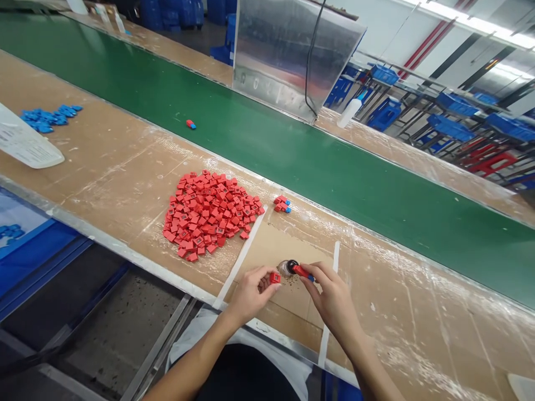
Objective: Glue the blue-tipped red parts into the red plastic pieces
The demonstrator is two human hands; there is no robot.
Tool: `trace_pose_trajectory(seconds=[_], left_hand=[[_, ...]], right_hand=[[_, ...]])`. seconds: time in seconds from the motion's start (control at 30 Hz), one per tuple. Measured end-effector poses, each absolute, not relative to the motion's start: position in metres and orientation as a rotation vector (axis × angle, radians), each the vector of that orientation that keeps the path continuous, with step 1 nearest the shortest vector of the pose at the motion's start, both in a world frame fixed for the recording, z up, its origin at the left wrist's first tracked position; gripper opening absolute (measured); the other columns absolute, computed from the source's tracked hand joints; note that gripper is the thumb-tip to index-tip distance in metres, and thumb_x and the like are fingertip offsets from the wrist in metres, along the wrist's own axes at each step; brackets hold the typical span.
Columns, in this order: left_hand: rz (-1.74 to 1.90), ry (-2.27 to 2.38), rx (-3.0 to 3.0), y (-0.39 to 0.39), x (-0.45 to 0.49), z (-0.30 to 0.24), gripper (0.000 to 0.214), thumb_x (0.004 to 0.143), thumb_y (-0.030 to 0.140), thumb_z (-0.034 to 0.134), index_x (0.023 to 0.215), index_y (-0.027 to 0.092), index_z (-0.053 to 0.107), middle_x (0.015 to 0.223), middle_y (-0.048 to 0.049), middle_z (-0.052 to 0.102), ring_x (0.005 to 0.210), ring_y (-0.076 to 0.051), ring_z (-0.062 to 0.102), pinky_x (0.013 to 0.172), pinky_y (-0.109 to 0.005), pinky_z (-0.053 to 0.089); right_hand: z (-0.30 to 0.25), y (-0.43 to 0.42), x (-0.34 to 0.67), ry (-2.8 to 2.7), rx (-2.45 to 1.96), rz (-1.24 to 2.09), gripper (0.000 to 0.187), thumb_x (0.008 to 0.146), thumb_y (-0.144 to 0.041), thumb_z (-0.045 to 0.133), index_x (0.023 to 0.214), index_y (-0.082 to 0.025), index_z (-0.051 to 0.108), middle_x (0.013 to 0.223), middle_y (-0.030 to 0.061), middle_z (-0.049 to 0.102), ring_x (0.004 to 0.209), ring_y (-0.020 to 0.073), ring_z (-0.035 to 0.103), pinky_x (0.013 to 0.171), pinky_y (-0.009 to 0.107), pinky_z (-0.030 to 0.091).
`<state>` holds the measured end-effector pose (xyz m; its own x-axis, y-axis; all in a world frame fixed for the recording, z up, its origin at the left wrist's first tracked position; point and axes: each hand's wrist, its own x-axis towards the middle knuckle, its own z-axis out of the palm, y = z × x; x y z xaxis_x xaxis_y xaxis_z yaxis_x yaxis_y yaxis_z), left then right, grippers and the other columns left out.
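My left hand pinches a small red plastic block with a square opening facing up. In the fingers of my right hand is a red-and-blue plastic piece. Its red end meets or overlaps the black top of a small clear jar; I cannot tell whether they touch. Dark specks lie around the jar on a tan board edged by white strips. A large heap of red blocks lies to the left, and a few red-and-blue pieces sit beyond the jar.
A green conveyor belt runs behind the worktable, carrying one red-and-blue piece. Blue pieces lie at far left beside a whitish container. A metal box stands across the belt, with a white bottle beside it.
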<state>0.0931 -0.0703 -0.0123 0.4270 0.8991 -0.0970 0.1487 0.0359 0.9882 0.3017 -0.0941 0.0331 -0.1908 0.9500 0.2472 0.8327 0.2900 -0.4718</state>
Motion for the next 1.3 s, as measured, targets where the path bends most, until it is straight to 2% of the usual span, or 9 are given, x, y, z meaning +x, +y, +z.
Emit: trace_pose_trajectory(seconds=[0.23, 0.53, 0.8, 1.0, 1.3], left_hand=[[0.756, 0.894, 1.261, -0.071, 0.091, -0.022, 0.029, 0.088, 0.038, 0.062, 0.106, 0.016, 0.063, 0.076, 0.0014, 0.050, 0.066, -0.009, 0.047, 0.059, -0.020, 0.039], [0.656, 0.671, 0.978, -0.066, 0.087, -0.031, 0.037, 0.081, 0.030, 0.069, 0.113, 0.010, 0.064, 0.075, -0.0015, 0.057, 0.063, -0.010, 0.056, 0.061, -0.023, 0.050], [0.651, 0.638, 0.988, -0.064, 0.086, -0.031, 0.034, 0.083, 0.027, 0.067, 0.112, 0.010, 0.065, 0.073, -0.0022, 0.059, 0.062, -0.009, 0.055, 0.059, -0.021, 0.048], [0.612, 0.634, 0.963, -0.064, 0.085, -0.033, 0.039, 0.082, 0.030, 0.069, 0.117, 0.012, 0.065, 0.076, -0.0026, 0.060, 0.064, -0.010, 0.055, 0.059, -0.020, 0.046], [0.542, 0.639, 1.073, -0.065, 0.081, -0.031, 0.025, 0.085, 0.029, 0.062, 0.101, 0.010, 0.066, 0.072, 0.0000, 0.055, 0.058, -0.007, 0.048, 0.054, -0.018, 0.038]], right_hand=[[0.040, -0.095, 0.296, -1.996, -1.568, 0.375, 0.018, 0.099, -0.023, 0.053, 0.116, -0.020, 0.057, 0.105, 0.0037, 0.059, 0.089, 0.0154, 0.057, 0.077, 0.027, 0.044], [0.046, -0.107, 0.278, -1.778, -1.483, 0.648, 0.020, 0.097, -0.023, 0.059, 0.117, -0.024, 0.059, 0.102, 0.0021, 0.059, 0.086, 0.0130, 0.056, 0.077, 0.025, 0.046], [0.037, -0.116, 0.267, -1.832, -1.468, 0.685, 0.023, 0.098, -0.022, 0.057, 0.121, -0.025, 0.057, 0.105, 0.0016, 0.058, 0.085, 0.0119, 0.055, 0.079, 0.024, 0.045], [0.038, -0.115, 0.265, -1.843, -1.470, 0.701, 0.021, 0.098, -0.022, 0.057, 0.119, -0.025, 0.057, 0.105, 0.0013, 0.058, 0.085, 0.0117, 0.056, 0.079, 0.024, 0.045], [0.032, -0.123, 0.263, -2.004, -1.522, 0.678, 0.017, 0.101, -0.021, 0.048, 0.114, -0.021, 0.059, 0.093, 0.0037, 0.052, 0.080, 0.0138, 0.054, 0.071, 0.025, 0.043]])
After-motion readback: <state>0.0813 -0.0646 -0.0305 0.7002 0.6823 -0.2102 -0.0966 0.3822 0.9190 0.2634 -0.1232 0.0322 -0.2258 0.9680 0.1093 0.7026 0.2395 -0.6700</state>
